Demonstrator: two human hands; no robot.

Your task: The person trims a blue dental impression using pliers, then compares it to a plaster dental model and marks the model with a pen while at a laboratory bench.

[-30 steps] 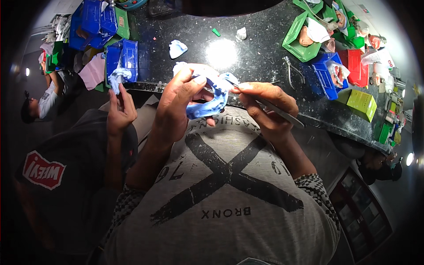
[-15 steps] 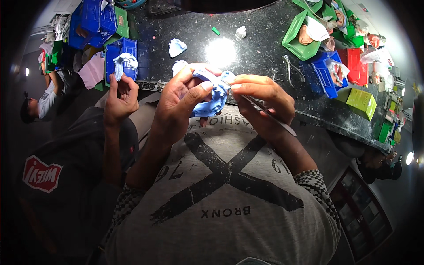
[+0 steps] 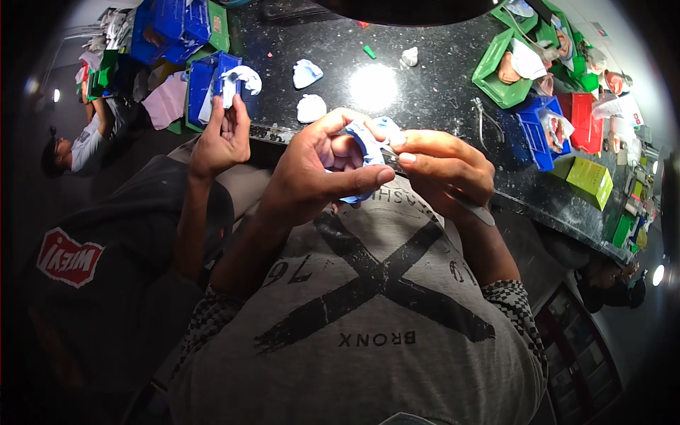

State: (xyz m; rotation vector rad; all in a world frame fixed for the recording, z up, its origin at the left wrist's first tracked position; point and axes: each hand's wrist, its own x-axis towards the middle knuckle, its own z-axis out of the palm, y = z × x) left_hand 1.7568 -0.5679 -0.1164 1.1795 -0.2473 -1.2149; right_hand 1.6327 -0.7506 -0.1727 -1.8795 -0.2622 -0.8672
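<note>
Grip of the left hand pinches one blue curved piece at the frame's centre, while that of the right hand pinches one metal tool beside it. Two pale lumps and one small green piece lie on the bench, upper middle; one co-worker's hand, upper left, pinches one white curved piece.

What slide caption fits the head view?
Left hand holds a curved blue piece; right hand holds a slim grey tool.
</note>
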